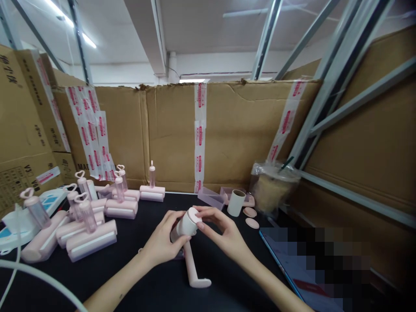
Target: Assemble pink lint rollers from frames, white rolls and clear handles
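Note:
My left hand point(162, 240) is closed around a white lint roller refill point(184, 226), tilted with its upper end toward the right. A round pink end cap point(195, 215) sits at that end, and the fingers of my right hand point(224, 229) pinch its edge. Whether the cap is fully seated cannot be made out. Below the refill, a pale pink handle point(191, 264) with a bent foot lies on the black table; its upper part is hidden behind my left hand and the refill.
Another white refill roll point(236, 203) stands beyond my right hand, with loose pink discs point(252, 223) and a translucent pink cover point(211, 198) near it. Several pink lint rollers point(92, 242) crowd the left. A bagged drink cup point(274, 186) and phone point(292, 260) are right; cardboard point(169, 138) walls the back.

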`<act>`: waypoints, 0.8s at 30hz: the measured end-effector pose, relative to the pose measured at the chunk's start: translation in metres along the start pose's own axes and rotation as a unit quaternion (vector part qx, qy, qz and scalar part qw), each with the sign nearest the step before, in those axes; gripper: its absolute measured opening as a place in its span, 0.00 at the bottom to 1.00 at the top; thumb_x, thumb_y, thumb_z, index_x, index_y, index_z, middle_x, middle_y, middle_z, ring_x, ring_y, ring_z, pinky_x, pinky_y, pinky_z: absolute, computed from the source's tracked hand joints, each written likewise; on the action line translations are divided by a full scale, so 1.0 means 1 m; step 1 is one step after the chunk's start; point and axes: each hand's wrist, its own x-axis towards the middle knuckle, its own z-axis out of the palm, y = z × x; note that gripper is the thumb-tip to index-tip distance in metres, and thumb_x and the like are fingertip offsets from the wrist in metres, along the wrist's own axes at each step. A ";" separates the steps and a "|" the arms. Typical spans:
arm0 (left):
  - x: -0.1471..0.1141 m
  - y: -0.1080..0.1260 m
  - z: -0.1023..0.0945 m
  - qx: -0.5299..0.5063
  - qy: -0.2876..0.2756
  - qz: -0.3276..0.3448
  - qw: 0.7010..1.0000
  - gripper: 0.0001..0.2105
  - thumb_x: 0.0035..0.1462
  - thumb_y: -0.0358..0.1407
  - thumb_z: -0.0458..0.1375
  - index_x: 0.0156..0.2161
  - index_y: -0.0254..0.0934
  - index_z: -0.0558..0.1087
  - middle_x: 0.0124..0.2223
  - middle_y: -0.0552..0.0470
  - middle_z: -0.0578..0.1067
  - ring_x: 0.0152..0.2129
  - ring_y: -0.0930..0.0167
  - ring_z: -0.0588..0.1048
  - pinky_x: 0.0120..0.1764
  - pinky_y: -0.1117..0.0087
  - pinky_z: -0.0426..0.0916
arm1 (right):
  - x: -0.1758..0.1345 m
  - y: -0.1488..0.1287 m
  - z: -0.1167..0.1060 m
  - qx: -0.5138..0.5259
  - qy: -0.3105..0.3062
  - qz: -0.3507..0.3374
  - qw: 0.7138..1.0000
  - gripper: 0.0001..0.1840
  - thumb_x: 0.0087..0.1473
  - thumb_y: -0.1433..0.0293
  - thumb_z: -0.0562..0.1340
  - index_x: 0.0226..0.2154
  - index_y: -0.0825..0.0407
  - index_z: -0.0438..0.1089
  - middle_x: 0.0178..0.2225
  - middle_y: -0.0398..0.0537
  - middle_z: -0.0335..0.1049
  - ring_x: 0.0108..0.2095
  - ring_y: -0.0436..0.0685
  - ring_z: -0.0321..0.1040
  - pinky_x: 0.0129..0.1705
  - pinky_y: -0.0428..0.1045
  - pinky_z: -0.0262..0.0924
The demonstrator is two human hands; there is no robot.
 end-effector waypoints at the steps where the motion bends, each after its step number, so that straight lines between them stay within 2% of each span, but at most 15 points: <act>1: 0.000 0.000 0.000 0.001 0.002 0.001 1.000 0.23 0.50 0.32 0.59 0.53 0.42 0.62 0.50 0.46 0.68 0.45 0.63 0.69 0.49 0.61 0.64 | 0.000 -0.002 -0.001 -0.023 0.003 -0.011 1.000 0.09 0.51 0.66 0.63 0.38 0.48 0.71 0.47 0.51 0.71 0.44 0.59 0.70 0.49 0.56 0.64; 5: -0.002 0.004 -0.002 0.005 0.011 0.001 1.000 0.24 0.50 0.33 0.59 0.54 0.43 0.63 0.52 0.46 0.69 0.47 0.61 0.68 0.49 0.61 0.63 | 0.000 -0.012 -0.004 -0.104 0.001 -0.066 0.992 0.11 0.52 0.68 0.62 0.41 0.46 0.71 0.46 0.50 0.72 0.49 0.61 0.67 0.52 0.59 0.60; 10: -0.002 0.012 -0.006 0.016 -0.002 0.014 1.000 0.24 0.49 0.33 0.59 0.54 0.44 0.65 0.50 0.47 0.71 0.46 0.61 0.69 0.49 0.62 0.63 | 0.001 -0.019 -0.013 -0.116 -0.012 -0.062 0.991 0.09 0.52 0.67 0.62 0.38 0.46 0.73 0.42 0.50 0.74 0.45 0.60 0.69 0.49 0.57 0.63; 15: -0.004 0.007 -0.004 -0.008 -0.003 -0.012 1.000 0.28 0.51 0.35 0.59 0.58 0.44 0.59 0.51 0.46 0.71 0.44 0.61 0.70 0.46 0.63 0.65 | -0.005 -0.012 -0.007 -0.165 -0.031 -0.085 0.982 0.12 0.54 0.69 0.60 0.42 0.47 0.72 0.51 0.52 0.67 0.51 0.60 0.65 0.53 0.57 0.58; 18: -0.004 0.006 -0.003 -0.017 0.001 -0.036 0.999 0.30 0.51 0.35 0.59 0.59 0.46 0.56 0.48 0.48 0.72 0.41 0.63 0.72 0.42 0.64 0.67 | -0.005 -0.013 -0.004 -0.157 -0.050 -0.092 0.982 0.14 0.54 0.68 0.59 0.45 0.48 0.69 0.53 0.53 0.65 0.53 0.60 0.62 0.54 0.56 0.57; 21: -0.002 0.007 -0.007 -0.010 0.006 -0.042 0.999 0.30 0.51 0.36 0.59 0.59 0.48 0.56 0.49 0.49 0.70 0.41 0.64 0.71 0.39 0.66 0.69 | 0.002 -0.015 -0.024 -0.186 -0.094 0.004 0.978 0.19 0.55 0.65 0.57 0.50 0.47 0.63 0.50 0.51 0.68 0.48 0.57 0.67 0.48 0.51 0.64; 23: 0.000 0.006 -0.011 -0.018 0.018 -0.041 0.999 0.30 0.51 0.36 0.59 0.59 0.48 0.56 0.51 0.49 0.69 0.43 0.63 0.71 0.39 0.67 0.69 | 0.009 -0.012 -0.053 -0.262 -0.110 0.101 0.953 0.20 0.55 0.63 0.57 0.51 0.48 0.63 0.45 0.48 0.72 0.41 0.55 0.72 0.42 0.48 0.67; 24: 0.000 0.004 -0.012 -0.025 0.029 -0.043 0.998 0.29 0.51 0.35 0.59 0.58 0.48 0.56 0.51 0.48 0.68 0.43 0.63 0.70 0.39 0.67 0.69 | 0.012 -0.008 -0.071 -0.294 -0.106 0.128 0.941 0.17 0.55 0.63 0.57 0.47 0.49 0.67 0.40 0.48 0.75 0.39 0.56 0.73 0.41 0.47 0.66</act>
